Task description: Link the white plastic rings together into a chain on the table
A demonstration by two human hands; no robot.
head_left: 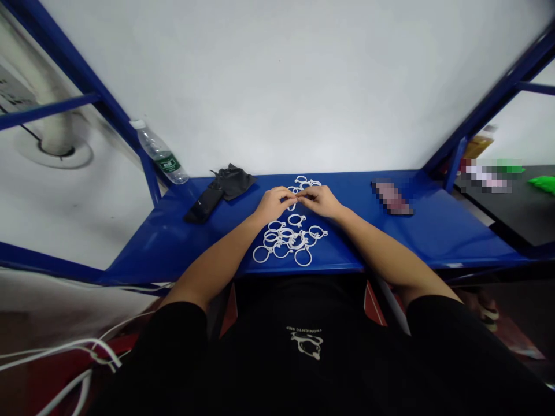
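We see the work partway along, by our judgement: white rings lie in two groups on the blue table (229,242), a larger near cluster (296,240) by the front edge and a smaller far cluster (306,185) beyond the hands. Our left hand (274,203) seems to pinch a white ring (291,209) between the clusters; our right hand (321,202) meets it fingertip to fingertip, its grip hidden. Which cluster is finished, we cannot tell.
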